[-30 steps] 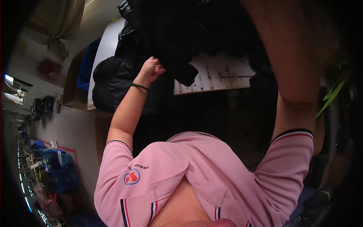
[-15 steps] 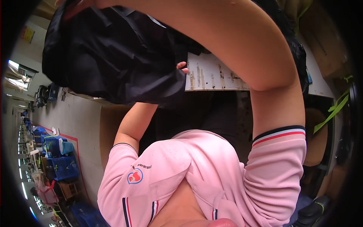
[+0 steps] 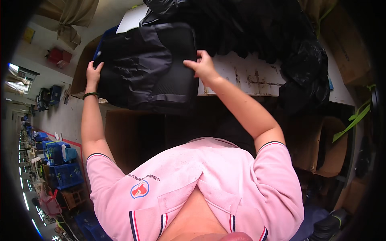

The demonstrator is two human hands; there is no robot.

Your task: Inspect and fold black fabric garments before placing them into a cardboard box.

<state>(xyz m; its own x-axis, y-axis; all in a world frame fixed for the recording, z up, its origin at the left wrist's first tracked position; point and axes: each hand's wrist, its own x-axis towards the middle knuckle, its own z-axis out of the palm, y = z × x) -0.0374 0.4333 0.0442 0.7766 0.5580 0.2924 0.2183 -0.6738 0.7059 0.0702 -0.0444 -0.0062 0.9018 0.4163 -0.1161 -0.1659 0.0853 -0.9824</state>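
White worktable, brown-stained, loose heap of black sheeting on it; grey floor left. Flat black fabric panel held at table's front-left: right hand pinching right edge, left hand at left edge, pinch unclear. Blue plastic crates on floor, contents too small to tell.

Left grip and right grip hold black fabric.
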